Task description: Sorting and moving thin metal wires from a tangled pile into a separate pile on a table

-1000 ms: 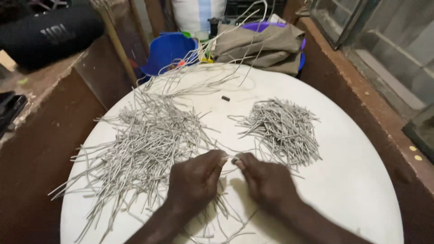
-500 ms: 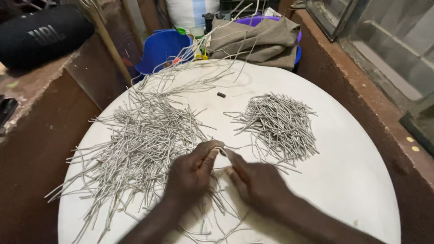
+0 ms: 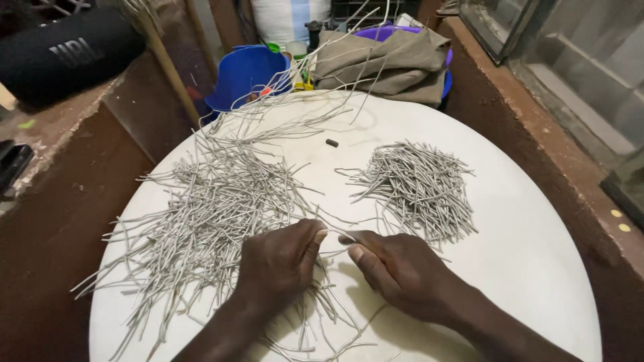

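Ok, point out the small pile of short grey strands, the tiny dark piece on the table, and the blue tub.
small pile of grey strands (image 3: 416, 188), head view, middle of the heap.
tiny dark piece (image 3: 332, 142), head view, its centre.
blue tub (image 3: 245, 74), head view, its side wall.

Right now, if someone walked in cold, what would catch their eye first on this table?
Probably the big loose heap of grey strips sprawled across the left half of the round white table, with a smaller, tidier pile on the right. Next, the two hands at the near edge: the left hand and right hand meet fingertip to fingertip, pinching a single thin strip between them.
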